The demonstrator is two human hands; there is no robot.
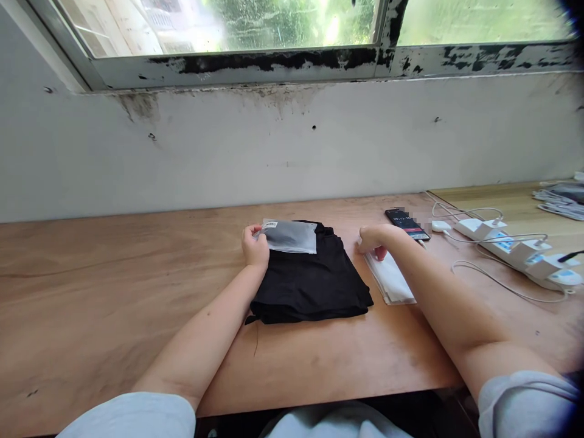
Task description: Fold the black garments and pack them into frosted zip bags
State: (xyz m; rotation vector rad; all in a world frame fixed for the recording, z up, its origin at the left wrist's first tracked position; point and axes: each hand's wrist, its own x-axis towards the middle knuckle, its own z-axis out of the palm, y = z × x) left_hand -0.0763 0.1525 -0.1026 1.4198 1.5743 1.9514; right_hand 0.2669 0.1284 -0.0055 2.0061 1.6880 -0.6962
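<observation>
While my left grip (255, 248) pinches grey packet (292, 237) toward back edge of counter (114, 292), right grip (373, 236) touches white packet (393, 285); can't tell if closed.

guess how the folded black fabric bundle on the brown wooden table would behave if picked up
The folded black fabric bundle would probably sag if lifted by one edge, since its surface shows soft creases. Its layers may shift apart, as uneven edges show along the front. It seems unlikely to roll, lying flat on the brown wooden table.
</observation>
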